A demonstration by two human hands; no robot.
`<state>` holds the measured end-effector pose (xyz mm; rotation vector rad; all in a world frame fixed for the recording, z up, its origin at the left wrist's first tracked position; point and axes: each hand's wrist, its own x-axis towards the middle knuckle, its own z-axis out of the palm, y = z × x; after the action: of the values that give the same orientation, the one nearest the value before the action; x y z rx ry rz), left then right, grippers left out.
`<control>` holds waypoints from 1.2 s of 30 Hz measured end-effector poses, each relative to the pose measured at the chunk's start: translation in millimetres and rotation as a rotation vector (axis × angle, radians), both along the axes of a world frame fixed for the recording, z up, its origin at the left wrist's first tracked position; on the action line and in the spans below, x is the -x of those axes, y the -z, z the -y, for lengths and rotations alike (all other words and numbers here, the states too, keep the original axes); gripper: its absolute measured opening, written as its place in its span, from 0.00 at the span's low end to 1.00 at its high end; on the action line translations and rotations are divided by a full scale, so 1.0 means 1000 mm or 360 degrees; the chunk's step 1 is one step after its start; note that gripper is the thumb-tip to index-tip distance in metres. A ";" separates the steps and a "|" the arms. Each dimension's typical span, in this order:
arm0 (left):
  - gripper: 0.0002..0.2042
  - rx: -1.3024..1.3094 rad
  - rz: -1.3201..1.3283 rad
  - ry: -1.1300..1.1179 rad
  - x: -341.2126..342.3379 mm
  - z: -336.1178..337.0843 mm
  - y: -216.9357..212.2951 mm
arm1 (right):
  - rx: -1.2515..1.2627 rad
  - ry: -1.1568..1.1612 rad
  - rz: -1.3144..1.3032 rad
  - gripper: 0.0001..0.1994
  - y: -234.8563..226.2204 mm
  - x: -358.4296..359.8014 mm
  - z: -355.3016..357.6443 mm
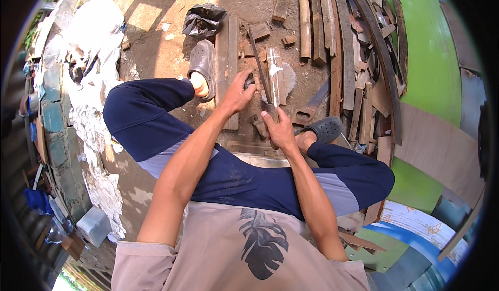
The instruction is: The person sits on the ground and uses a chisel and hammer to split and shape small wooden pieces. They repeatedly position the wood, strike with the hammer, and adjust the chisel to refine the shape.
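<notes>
My right hand (281, 128) is wrapped round the wooden handle of a long knife (261, 73). Its narrow dark blade points away from me, tilted a little to the left. To the left of the blade, my left hand (239, 92) has its fingers curled round a small dark piece (249, 80), too covered to name. Just right of the blade lies a short board (281, 86) with white streaks on it. A handsaw (311, 106) with a wooden handle rests on the ground beyond my right hand, near my right shoe.
A long plank (233, 57) lies between my left shoe (202, 62) and the blade. Beyond that shoe sits a crumpled black plastic bag (204, 20). Long wood strips (317, 21) and scrap pieces are piled at the right, beside a green panel (429, 47). White sheeting (93, 36) covers the left.
</notes>
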<state>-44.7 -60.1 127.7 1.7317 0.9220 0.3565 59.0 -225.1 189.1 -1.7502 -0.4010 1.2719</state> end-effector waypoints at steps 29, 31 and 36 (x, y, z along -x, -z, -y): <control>0.34 -0.1864 -0.0511 0.0988 -0.124 -0.076 -0.053 | 0.0001 -0.0108 0.0485 0.16 0.020 0.015 -0.003; 0.34 -0.1780 -0.0265 0.0810 -0.134 -0.082 -0.071 | -0.0054 -0.0045 0.0452 0.16 0.028 0.015 -0.002; 0.35 -0.2017 0.0093 0.0694 -0.145 -0.076 -0.122 | -0.0122 0.0025 0.0585 0.15 0.033 0.012 -0.006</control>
<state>100.1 16.3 249.9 2.9590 0.1655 0.7844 46.8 -219.5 156.0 -1.9183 -0.6353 0.9085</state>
